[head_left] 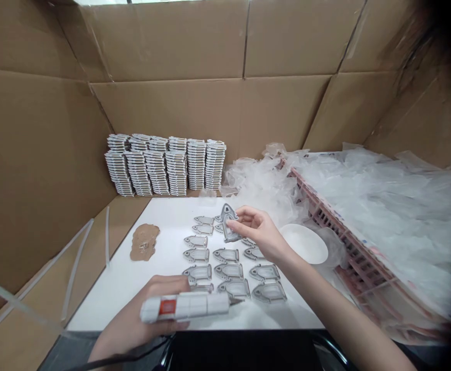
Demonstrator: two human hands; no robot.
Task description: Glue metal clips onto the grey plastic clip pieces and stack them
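My right hand (260, 232) pinches one grey metal part (228, 222) and holds it upright above the far end of the rows. My left hand (148, 309) grips a white pen-shaped power tool (187, 305) with a red label, its tip pointing right toward the nearest parts. Several flat grey metal parts (225, 268) lie in rows on the white board (113, 288).
Stacks of the same parts (166, 165) stand against the back cardboard wall. A brown patch of debris (144, 241) lies on the board's left. A white bowl (305, 243) sits right of the rows, beside a pink crate (349, 242) covered in clear plastic bags (383, 196).
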